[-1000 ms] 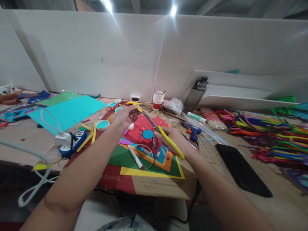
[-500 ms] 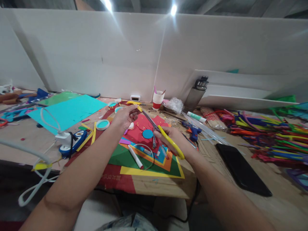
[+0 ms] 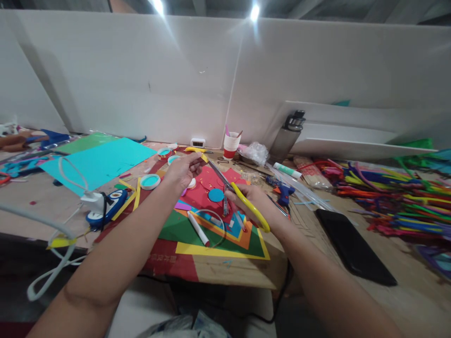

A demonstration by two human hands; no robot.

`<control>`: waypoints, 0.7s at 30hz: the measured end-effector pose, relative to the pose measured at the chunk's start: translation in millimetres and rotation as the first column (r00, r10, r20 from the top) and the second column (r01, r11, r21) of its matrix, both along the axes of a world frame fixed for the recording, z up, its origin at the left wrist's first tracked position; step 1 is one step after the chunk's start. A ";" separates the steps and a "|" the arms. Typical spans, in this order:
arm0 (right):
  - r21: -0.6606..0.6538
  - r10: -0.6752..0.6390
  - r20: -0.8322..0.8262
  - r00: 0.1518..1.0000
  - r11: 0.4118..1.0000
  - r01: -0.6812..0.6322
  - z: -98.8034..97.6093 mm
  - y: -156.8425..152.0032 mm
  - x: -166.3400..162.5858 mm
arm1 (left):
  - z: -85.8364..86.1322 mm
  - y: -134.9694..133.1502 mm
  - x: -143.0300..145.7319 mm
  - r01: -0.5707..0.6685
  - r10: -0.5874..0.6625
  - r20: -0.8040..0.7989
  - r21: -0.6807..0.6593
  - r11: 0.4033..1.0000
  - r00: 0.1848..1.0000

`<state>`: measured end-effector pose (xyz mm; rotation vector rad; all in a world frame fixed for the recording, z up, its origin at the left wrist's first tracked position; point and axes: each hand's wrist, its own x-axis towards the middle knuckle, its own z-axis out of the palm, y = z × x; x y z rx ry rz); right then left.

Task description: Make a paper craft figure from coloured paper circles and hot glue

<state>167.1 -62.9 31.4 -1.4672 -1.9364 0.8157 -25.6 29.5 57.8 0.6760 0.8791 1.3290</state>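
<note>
My right hand [image 3: 252,202] is closed around the yellow-handled scissors [image 3: 251,204], whose blades point up and left. Between the fingers of my left hand [image 3: 185,170] is a small piece of yellow paper [image 3: 204,158], right at the scissor tips. Whether the blades touch the paper I cannot tell. Below the hands lie red paper [image 3: 204,188] with small yellow scraps on it and a blue disc [image 3: 216,195]. A white marker with a red end [image 3: 198,229] rests on the green sheet [image 3: 172,232] nearer to me.
Yellow strips [image 3: 137,193] and a blue power strip [image 3: 105,209] lie at left, by a large turquoise sheet [image 3: 102,162]. A paper cup [image 3: 231,145] stands at the back. To the right are a hot glue gun [image 3: 283,195], a black phone [image 3: 355,246] and many pipe cleaners [image 3: 394,197].
Almost nothing differs. The yellow piece at the scissor tips looks slightly shifted, and both hands keep their places.
</note>
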 end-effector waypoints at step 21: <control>0.031 -0.008 -0.017 1.000 0.999 0.008 2.1 -2.2 -1.1 | -0.4 -1.0 -0.6 0.003 -0.003 0.007 0.003 1.000 1.000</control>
